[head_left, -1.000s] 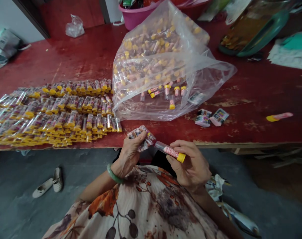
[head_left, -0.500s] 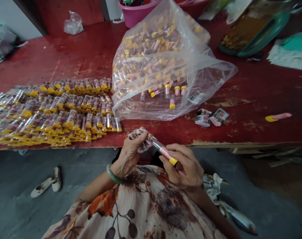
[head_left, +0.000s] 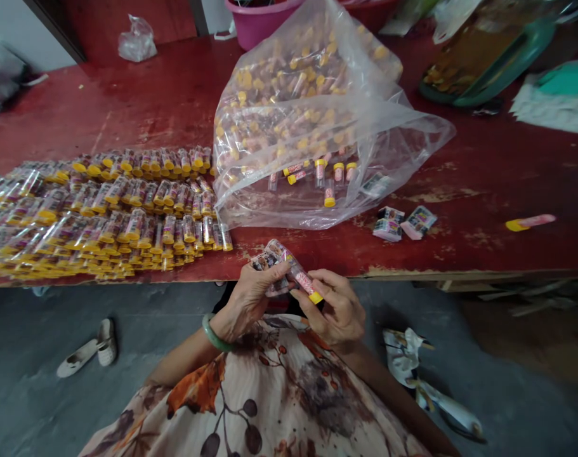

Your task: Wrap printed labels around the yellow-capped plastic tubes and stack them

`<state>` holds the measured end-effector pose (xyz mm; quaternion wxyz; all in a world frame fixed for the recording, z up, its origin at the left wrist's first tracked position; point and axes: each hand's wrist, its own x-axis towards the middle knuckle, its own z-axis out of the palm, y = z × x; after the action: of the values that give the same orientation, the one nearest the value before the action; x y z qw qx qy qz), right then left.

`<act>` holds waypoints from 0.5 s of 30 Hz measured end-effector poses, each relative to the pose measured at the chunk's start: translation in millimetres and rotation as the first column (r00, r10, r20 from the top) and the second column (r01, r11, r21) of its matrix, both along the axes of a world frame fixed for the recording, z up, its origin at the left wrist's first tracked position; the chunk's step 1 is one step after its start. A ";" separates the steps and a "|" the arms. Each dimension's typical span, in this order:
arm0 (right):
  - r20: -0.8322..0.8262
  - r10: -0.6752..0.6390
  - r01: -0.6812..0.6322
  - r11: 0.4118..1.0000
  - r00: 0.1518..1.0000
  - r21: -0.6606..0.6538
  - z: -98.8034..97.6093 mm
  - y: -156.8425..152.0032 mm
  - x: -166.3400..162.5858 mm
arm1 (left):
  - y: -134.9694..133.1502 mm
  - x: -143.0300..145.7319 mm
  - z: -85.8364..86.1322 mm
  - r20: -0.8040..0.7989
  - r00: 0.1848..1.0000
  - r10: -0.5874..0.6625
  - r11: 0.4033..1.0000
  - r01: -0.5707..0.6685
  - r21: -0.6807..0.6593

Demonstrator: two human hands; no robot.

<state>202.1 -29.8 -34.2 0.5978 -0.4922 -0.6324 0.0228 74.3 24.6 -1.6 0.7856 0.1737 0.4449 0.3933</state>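
Just over the table's front edge, my left hand (head_left: pixel 257 292) pinches a small stack of printed paper slips (head_left: pixel 266 261) between thumb and fingers. Its thumb also lies against the far part of a clear tube (head_left: pixel 295 270) with a yellow cap and pink contents. Printed pictures show at the tube's far end; whether the paper is inside it, I cannot tell. My right hand (head_left: pixel 336 308) grips the tube near its yellow cap, the fingers closed around that end. The tube slants, its cap towards me.
Rows of capped tubes (head_left: pixel 112 222) are stacked at left. A clear plastic bag (head_left: pixel 289 219) of more tubes lies ahead. To its right are two slip bundles (head_left: pixel 418 222) and one loose pink piece with a yellow cap (head_left: pixel 529 221). A large jug (head_left: pixel 507 70) stands behind.
My right hand has moved left, towards my left hand, with the capped end. The tube now looks shorter, and printed pictures show at its far end.
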 end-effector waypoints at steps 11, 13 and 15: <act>-0.233 0.292 -0.349 0.898 0.928 -0.266 19.9 0.3 23.5 | 3.2 -4.5 6.9 0.037 0.995 -0.092 0.996 0.092 0.004; -0.175 0.226 -0.259 0.947 0.958 -0.192 19.8 0.8 17.5 | 0.0 -4.1 5.0 0.036 0.986 -0.163 0.987 0.163 0.013; -0.145 0.157 -0.176 0.976 0.977 -0.129 18.2 2.4 10.5 | -3.4 -3.8 2.3 0.034 0.975 -0.217 0.976 0.217 0.023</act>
<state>212.6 -27.4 -16.0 0.5986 -0.4759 -0.6266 0.1504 70.5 21.2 0.7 0.8302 0.2216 0.4050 0.3125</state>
